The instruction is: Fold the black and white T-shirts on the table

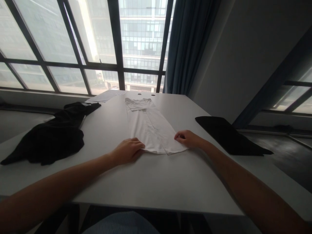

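Note:
A white shirt lies lengthwise on the white table, its long sides folded in and its hem towards me. Its collar end is at the far side, where folded cloth lies across the top. My left hand is closed on the near left corner of the hem, with the thumb hidden under the fingers. At the near right edge, my right hand pinches the cloth between thumb and fingers. Both forearms reach in from the lower corners of the view.
A crumpled black garment lies on the table at the left. A flat, folded black garment rests along the right edge. Pale cloth or paper is at the far left. Windows and a blue curtain stand behind.

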A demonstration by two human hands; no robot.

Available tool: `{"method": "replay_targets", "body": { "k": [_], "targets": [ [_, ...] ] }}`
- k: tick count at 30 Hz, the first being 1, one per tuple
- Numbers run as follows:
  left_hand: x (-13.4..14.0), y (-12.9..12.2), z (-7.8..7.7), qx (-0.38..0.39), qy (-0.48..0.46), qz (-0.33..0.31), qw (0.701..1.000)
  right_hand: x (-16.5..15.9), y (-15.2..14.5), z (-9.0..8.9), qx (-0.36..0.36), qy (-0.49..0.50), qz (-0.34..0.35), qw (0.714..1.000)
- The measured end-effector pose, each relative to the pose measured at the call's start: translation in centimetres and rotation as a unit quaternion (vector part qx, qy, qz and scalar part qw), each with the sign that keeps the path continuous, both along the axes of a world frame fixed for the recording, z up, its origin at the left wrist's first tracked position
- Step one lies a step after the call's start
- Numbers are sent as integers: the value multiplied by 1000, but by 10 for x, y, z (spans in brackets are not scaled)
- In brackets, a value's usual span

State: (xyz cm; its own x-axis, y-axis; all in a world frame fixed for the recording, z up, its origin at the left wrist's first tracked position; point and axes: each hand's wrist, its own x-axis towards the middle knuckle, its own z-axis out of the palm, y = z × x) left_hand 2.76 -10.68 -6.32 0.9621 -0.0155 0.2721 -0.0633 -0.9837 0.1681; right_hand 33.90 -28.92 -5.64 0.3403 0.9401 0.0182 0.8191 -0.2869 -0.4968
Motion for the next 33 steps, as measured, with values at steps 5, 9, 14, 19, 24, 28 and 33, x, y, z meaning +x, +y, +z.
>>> {"method": "replay_targets", "body": {
  "k": [5, 9, 14, 19, 24, 28, 33],
  "targets": [
    [-17, 23, 22, -95, 31, -26, 995, -14, -8, 17, -74, 173, 79, 979],
    [-34, 40, 40, -257, 198, -91, 942, -18, -15, 27, -151, 345, 161, 912],
    [-54, 77, 48, -273, 202, -104, 935, -10, -18, 22, -93, 276, 169, 942],
    [-57, 95, 27, -145, 167, -10, 975, -10, -14, 11, 19, 24, 120, 992],
    [-38, 80, 6, -82, 106, -37, 990, -22, -8, 0, 100, -46, 165, 980],
    [-35, 76, 13, -142, 71, -67, 985, -30, -8, 4, 96, -5, 199, 975],
    [-49, 67, 36, -232, 65, -77, 967, -42, -21, 36, 11, 78, 200, 977]
  ]
}}
